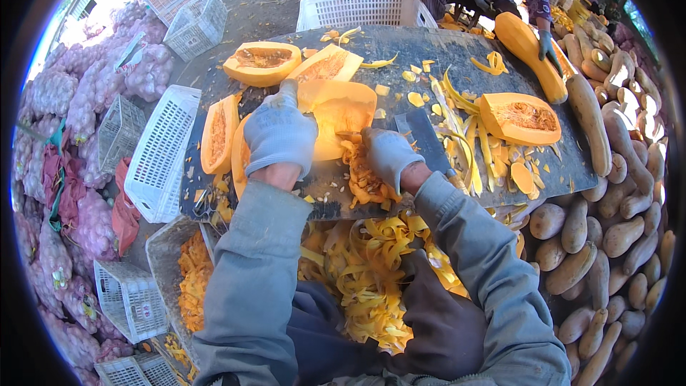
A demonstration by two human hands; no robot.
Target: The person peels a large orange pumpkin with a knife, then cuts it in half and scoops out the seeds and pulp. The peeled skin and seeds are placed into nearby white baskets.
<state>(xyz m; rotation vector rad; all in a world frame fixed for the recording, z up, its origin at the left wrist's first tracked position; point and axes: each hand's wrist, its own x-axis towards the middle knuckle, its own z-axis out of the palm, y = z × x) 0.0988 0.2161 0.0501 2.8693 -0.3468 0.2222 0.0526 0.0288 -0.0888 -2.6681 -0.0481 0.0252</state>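
My gloved left hand (pixel 281 131) grips the left side of a hollowed, peeled squash piece (pixel 343 112) on the dark board. My gloved right hand (pixel 388 154) is closed around a small tool, mostly hidden, whose end touches the inside of that piece. Stringy pulp with seeds (pixel 367 177) hangs and lies just below it. Squash halves with their pulp lie behind and to the left, among them one half (pixel 262 63) at the back and one (pixel 220 136) at the left edge. Right of my right hand lies a cleaver (pixel 423 136). Beyond it are peel strips (pixel 466 145) and another half (pixel 521 119).
A co-worker's gloved hand (pixel 548 51) rests on a peeled squash (pixel 530 56) at the board's far right. Unpeeled squashes (pixel 624 236) are heaped at right. White crates (pixel 163 155) and net sacks (pixel 86 225) stand at left. A pulp-filled tub (pixel 161 257) and peelings (pixel 370 279) lie below the board.
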